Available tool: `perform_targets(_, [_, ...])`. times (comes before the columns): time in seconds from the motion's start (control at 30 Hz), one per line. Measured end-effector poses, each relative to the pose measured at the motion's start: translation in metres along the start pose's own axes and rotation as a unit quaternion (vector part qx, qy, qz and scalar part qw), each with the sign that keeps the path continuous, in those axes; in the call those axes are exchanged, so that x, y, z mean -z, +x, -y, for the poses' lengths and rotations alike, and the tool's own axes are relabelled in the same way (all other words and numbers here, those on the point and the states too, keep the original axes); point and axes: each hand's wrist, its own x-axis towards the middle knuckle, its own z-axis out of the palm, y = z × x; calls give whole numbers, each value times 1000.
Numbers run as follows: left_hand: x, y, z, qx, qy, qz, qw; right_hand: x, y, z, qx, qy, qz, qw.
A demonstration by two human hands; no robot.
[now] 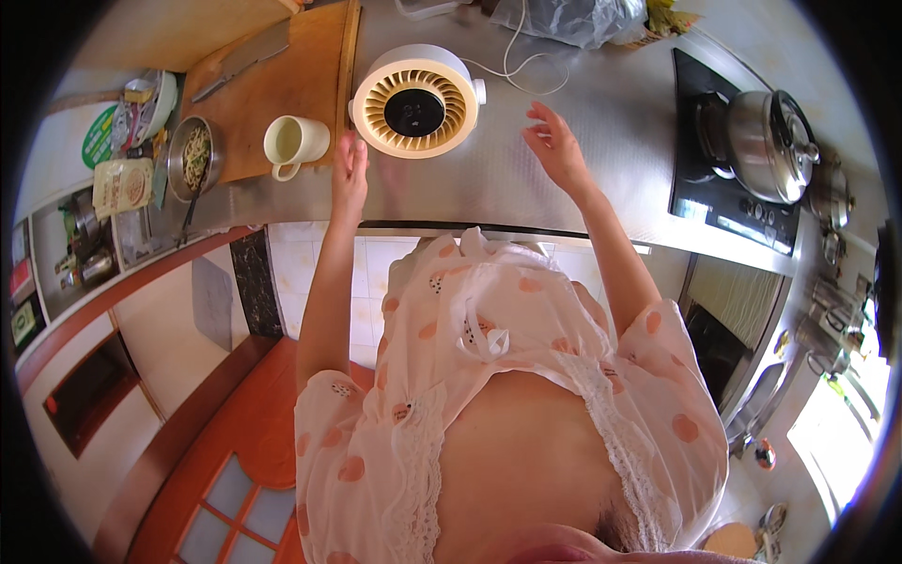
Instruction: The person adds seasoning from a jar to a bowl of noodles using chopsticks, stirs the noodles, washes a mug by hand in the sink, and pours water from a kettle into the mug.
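A round white and cream fan-like appliance (416,106) with a dark display stands on the metal counter before me. My left hand (350,173) is at its lower left edge, fingers raised; whether it touches the appliance I cannot tell. My right hand (557,144) hovers over the counter to the right, apart from the appliance, with nothing in it and its fingers partly bent. Left of my left hand, a cream mug (303,139) holding pale liquid sits near the edge of a wooden cutting board (243,130).
A cleaver (243,67) lies on the board, beside a metal bowl of food (194,158). A white cable (507,74) trails behind the appliance. A lidded steel pot (768,148) stands on the black cooktop (747,218) at right; a clear plastic bag (571,21) lies at the back.
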Motion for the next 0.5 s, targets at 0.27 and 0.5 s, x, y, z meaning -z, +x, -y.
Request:
perform_targets(0.27, [-9,-43,-12,43,-63,-39,996,-30,29,24,52,24,-1,998])
perform_targets(0.5, [6,-97,36,135,-101,-33,985,-22,-27,-36,6,-42,-39,998])
